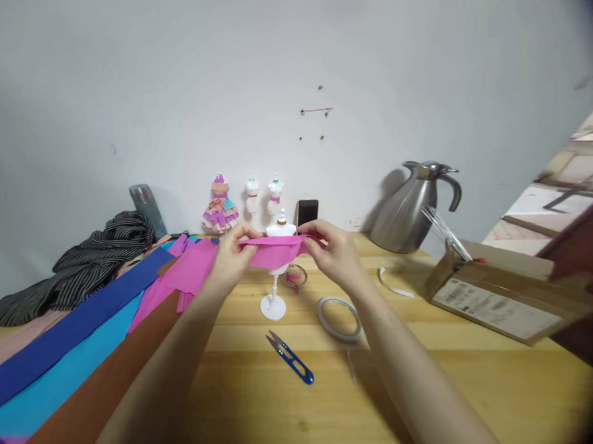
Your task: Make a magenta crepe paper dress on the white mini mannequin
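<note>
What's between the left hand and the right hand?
The head view shows a folded pink strip there, pinched by the left hand and the right hand, spanning the front of a white mannequin.

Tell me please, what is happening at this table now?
A person holds a strip of pink material between the left hand and the right hand, in front of a small white mannequin on a stand. Blue snips and a roll of tape lie nearby on the table. Behind, against the wall, stand a small mannequin in a ruffled dress and two more white ones.
</note>
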`<state>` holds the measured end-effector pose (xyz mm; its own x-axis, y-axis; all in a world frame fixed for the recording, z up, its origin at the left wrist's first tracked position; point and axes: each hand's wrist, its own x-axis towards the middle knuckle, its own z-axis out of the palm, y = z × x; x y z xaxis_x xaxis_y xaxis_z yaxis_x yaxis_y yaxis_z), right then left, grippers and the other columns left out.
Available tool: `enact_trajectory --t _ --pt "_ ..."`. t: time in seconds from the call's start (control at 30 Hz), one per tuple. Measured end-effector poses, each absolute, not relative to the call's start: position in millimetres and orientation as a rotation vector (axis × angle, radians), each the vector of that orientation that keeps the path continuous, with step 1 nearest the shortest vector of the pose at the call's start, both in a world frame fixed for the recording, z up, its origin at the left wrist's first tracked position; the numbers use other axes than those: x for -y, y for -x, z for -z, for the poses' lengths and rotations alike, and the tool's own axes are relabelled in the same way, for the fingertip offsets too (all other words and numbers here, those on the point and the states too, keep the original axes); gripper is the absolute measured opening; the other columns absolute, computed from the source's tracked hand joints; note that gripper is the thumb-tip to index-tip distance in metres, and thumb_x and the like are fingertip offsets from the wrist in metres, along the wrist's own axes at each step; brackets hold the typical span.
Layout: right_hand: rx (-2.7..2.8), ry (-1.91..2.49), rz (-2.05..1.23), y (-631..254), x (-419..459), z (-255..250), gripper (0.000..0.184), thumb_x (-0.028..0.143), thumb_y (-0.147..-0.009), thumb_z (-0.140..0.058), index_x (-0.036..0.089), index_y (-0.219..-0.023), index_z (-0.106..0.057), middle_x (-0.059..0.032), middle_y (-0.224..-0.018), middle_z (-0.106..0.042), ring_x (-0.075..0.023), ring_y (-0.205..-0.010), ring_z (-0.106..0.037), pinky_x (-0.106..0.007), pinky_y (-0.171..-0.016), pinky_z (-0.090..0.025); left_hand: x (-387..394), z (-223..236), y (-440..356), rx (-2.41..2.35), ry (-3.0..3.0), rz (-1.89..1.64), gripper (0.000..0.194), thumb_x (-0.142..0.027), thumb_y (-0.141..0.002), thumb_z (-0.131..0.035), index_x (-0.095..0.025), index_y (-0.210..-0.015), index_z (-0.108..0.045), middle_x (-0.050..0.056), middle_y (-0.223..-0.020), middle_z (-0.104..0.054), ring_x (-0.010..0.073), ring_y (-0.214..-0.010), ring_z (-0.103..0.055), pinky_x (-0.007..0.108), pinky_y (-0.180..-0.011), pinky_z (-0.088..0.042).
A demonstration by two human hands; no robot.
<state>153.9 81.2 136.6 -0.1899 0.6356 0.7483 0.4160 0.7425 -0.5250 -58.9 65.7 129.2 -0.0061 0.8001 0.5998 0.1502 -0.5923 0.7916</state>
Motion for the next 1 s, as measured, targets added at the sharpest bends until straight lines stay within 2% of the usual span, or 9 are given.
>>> enact_trajectory --t 0.27,0.43,0.63,0.73,0.87,1.0 --pt "1.844 0.737 -0.048 -153 -80 -137 0.022 0.006 -0.08 -0.046 0.02 -0.084 -0.063 -0.0046 -0.08 -0.063 -0.018 -0.075 -0.06 -0.029 -0.065 -0.048 -67 -126 58 -0.961 -1.745 -1.701 0.004 -0.016 -0.074 -0.061 -0.018 -0.078 -0.062 0.0 -0.08 -0.067 0.0143 -0.078 -0.063 0.024 -0.07 -0.047" --pt "1.844 0.739 -0.052 -154 -79 -137 0.021 0.007 -0.081 -0.047 0.019 -0.083 -0.063 -0.0043 -0.079 -0.063 -0.0173 -0.073 -0.058 -0.029 -0.063 -0.047 -66 -127 59 -0.973 -1.747 -1.713 0.005 -0.016 -0.074 -0.061 -0.017 -0.078 -0.064 0.001 -0.081 -0.069 0.0148 -0.079 -0.064 0.025 -0.072 -0.048" --pt "1.877 0.785 -0.105 -156 -74 -140 0.017 0.01 -0.08 -0.05 0.017 -0.083 -0.065 -0.0051 -0.081 -0.067 -0.0174 -0.074 -0.06 -0.03 -0.067 -0.047 -60 -136 65 -1.115 -1.872 -1.694 0.009 -0.012 -0.07 -0.058 -0.018 -0.073 -0.064 0.0 -0.074 -0.067 0.0145 -0.074 -0.062 0.025 -0.068 -0.047" --pt "1.916 0.85 -0.252 -160 -67 -148 0.015 0.015 -0.079 -0.053 0.016 -0.082 -0.067 -0.004 -0.079 -0.069 -0.0166 -0.072 -0.061 -0.029 -0.068 -0.046 -54 -144 72 -1.179 -1.924 -1.587 0.008 -0.017 -0.072 -0.061 -0.017 -0.077 -0.066 0.001 -0.078 -0.068 0.0149 -0.074 -0.061 0.025 -0.068 -0.047" --pt "1.973 0.983 -0.586 -168 -56 -160 0.015 0.025 -0.078 -0.058 0.015 -0.079 -0.069 -0.0019 -0.072 -0.067 -0.0147 -0.066 -0.057 -0.026 -0.061 -0.042 -42 -158 87 -1.146 -2.021 -1.295 0.021 -0.023 -0.073 -0.065 -0.017 -0.092 -0.07 0.005 -0.095 -0.072 0.0178 -0.087 -0.063 0.028 -0.078 -0.048" --pt "2.125 0.978 -0.872 -173 -53 -163 0.021 0.034 -0.078 -0.059 0.014 -0.072 -0.066 -0.0002 -0.066 -0.06 -0.0121 -0.06 -0.052 -0.024 -0.056 -0.039 -32 -170 102 -1.174 -2.045 -0.908 0.02 -0.029 -0.074 -0.066 -0.016 -0.088 -0.071 0.002 -0.082 -0.069 0.0145 -0.072 -0.059 0.024 -0.065 -0.045"
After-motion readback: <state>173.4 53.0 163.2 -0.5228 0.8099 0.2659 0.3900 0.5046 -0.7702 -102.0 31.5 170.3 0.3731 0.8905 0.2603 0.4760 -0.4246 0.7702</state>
